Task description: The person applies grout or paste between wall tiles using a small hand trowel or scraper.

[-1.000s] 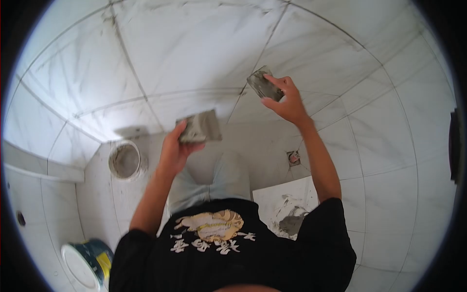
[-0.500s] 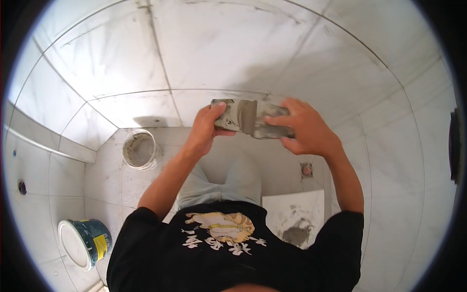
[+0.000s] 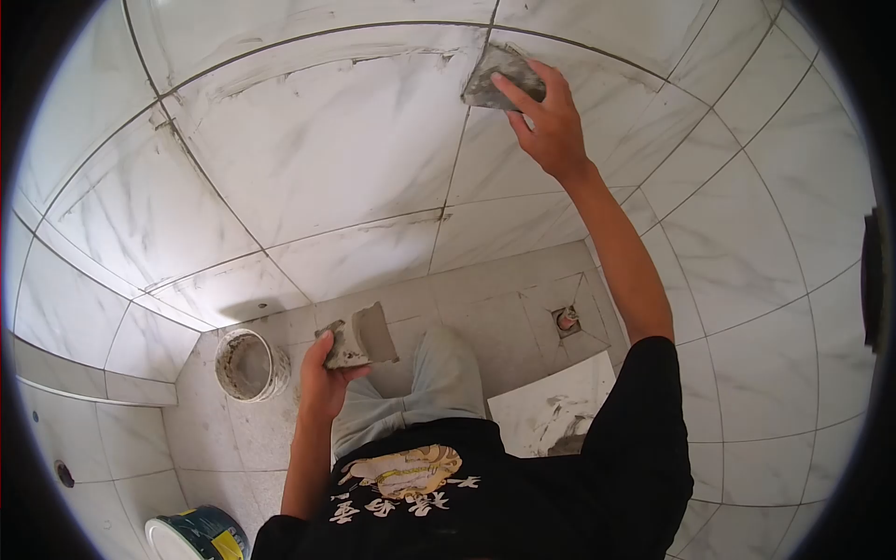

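Observation:
In my right hand (image 3: 556,133) is a flat grey grout spreader (image 3: 487,91), gripped with the fingers spread over its back. Its edge lies against the white marbled wall tiles (image 3: 364,131), where a vertical joint meets a long horizontal joint. Low in front of my knees, my left hand (image 3: 323,385) pinches a small tile piece (image 3: 343,349) between the thumb and the fingers below. A thick strip of grey grout (image 3: 376,334) covers the right part of that piece. Grey smears mark the wall along the upper joint.
A grout-crusted bucket (image 3: 250,366) stands on the floor by the wall at left. A dark green tub (image 3: 201,534) with a white lid is at lower left. Right of my legs lie a floor drain opening (image 3: 566,321) and a white board (image 3: 523,407) with grey mortar.
My right hand has left the tile piece and risen to the wall with the spreader. My left hand has dropped lower with the tile piece. The view has tilted up the wall.

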`<state>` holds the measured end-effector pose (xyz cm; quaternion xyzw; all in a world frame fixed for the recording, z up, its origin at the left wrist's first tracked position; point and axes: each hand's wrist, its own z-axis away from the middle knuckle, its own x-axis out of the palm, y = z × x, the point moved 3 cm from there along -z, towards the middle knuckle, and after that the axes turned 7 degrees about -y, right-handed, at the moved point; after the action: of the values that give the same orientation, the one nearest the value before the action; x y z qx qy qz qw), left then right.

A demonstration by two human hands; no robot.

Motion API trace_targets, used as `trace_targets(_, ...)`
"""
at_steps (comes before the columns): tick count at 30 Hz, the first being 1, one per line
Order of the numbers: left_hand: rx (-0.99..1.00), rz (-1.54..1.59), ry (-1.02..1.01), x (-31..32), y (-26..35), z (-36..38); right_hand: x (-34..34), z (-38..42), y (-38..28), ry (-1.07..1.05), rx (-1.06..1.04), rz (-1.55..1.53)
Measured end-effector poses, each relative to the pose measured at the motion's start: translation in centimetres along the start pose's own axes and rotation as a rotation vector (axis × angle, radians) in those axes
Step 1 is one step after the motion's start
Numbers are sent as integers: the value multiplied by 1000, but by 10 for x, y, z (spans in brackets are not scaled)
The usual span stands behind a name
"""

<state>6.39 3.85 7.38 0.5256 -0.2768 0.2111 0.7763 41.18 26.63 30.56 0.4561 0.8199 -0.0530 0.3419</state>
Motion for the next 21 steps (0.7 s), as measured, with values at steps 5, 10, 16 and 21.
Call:
trace_targets(5, 29, 108, 46, -24, -3, 10, 24, 43, 7, -93, -10, 109)
trace_targets(10, 51, 95, 64, -31, 1, 9, -5, 52, -31, -199, 369, 86)
trace_targets(16, 51, 88, -11, -23, 5, 8, -12, -20, -35, -45, 461, 38)
trace_targets(21, 74, 133, 70, -38, 0, 21, 50, 36, -46, -117, 472, 44)
